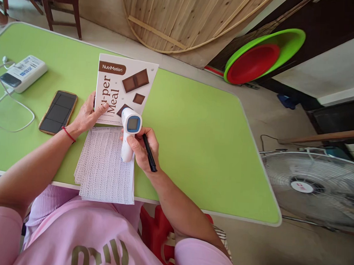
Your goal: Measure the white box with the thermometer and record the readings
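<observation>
My left hand (90,114) is closed on the left edge of a white box (138,75) with brown chocolate pictures and the words "NutriMotion" and "Meal", its thumb across the front. Wrapped round the handle of a white infrared thermometer (127,145) with a blue-framed screen is my right hand (146,146). A black pen (149,153) is tucked in that same hand, pointing back toward me. The thermometer's head overlaps the lower right part of the box. Beneath both hands lie sheets of paper (106,172) covered in handwriting, overhanging the near table edge.
On the green table (200,149), a phone (58,112) lies left of my left hand. Farther left sits a white power bank (27,72) with a white cable (32,115). A large fan (307,187) stands beyond the right edge. Green and red basins (254,63) lean behind.
</observation>
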A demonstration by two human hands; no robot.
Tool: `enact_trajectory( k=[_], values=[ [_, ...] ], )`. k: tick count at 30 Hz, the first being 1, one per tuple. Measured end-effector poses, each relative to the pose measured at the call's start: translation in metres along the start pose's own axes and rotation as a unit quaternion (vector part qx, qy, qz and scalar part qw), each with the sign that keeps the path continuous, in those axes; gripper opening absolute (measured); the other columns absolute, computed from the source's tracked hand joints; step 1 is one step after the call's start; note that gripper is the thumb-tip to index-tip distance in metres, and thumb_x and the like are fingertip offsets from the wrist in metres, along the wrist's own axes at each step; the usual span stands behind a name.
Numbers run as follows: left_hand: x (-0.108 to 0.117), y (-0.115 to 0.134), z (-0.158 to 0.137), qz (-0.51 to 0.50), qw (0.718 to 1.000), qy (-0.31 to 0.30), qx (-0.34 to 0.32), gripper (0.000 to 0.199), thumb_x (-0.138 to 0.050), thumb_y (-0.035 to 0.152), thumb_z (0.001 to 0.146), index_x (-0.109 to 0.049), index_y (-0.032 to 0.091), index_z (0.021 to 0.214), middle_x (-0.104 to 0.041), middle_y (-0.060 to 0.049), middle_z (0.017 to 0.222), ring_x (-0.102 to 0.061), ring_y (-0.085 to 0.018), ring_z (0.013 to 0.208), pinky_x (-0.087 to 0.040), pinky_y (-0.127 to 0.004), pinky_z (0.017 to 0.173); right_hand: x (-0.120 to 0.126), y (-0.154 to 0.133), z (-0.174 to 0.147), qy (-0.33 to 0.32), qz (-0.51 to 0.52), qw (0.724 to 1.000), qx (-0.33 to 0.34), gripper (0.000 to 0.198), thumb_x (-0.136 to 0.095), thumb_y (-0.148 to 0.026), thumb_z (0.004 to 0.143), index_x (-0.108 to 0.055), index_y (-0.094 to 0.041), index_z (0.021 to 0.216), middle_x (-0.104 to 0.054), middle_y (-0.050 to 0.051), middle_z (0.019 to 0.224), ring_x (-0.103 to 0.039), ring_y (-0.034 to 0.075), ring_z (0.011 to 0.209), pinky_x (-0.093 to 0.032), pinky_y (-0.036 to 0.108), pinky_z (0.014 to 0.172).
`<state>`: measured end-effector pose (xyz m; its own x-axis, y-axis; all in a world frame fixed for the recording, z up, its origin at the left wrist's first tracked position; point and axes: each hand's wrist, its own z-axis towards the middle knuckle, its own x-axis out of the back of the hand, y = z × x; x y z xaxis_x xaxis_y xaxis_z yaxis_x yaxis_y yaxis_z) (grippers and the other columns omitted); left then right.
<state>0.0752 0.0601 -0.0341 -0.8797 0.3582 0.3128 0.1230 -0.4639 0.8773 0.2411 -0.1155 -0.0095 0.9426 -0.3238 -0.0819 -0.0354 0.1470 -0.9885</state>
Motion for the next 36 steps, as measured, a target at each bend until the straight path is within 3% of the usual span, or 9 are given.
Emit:
enact_trajectory(
  k=[23, 30, 36],
  values=[
    [-0.0005, -0.0001, 0.0003, -0.008, 1.000, -0.008, 0.005, 0.066, -0.059, 0.079, 0.088, -0.060, 0.026, 0.128, -0.067, -0.012, 0.127, -0.060, -0.036, 0.127, -0.051, -0.058, 0.109, 0.0017, 0.0070, 0.0003, 0.000, -0.014, 1.000, 0.021, 0.046, -0.078, -0.059, 0.083, -0.044, -0.030, 0.092, -0.064, -0.004, 0.080, -0.064, 0.014, 0.067, -0.059, 0.032, 0.064],
    [-0.0015, -0.0047, 0.0010, -0.031, 0.999, -0.008, -0.008, 0.061, -0.062, 0.075, 0.089, -0.061, 0.029, 0.128, -0.070, -0.010, 0.122, -0.062, -0.033, 0.124, -0.055, -0.055, 0.104, -0.0010, 0.0070, 0.0037, 0.013, 0.012, 1.000, 0.009, 0.055, -0.086, -0.059, 0.072, -0.043, -0.029, 0.091, -0.065, -0.003, 0.087, -0.068, 0.015, 0.072, -0.060, 0.034, 0.068],
    [-0.0022, 0.0037, 0.0011, -0.043, 0.999, -0.013, 0.012, 0.060, -0.063, 0.076, 0.088, -0.062, 0.026, 0.121, -0.070, -0.011, 0.119, -0.066, -0.033, 0.115, -0.056, -0.055, 0.099, -0.0011, 0.0009, 0.0014, 0.042, -0.011, 0.999, 0.029, 0.055, -0.083, -0.062, 0.071, -0.043, -0.029, 0.088, -0.061, -0.003, 0.084, -0.059, 0.014, 0.068, -0.053, 0.033, 0.063]
  ],
)
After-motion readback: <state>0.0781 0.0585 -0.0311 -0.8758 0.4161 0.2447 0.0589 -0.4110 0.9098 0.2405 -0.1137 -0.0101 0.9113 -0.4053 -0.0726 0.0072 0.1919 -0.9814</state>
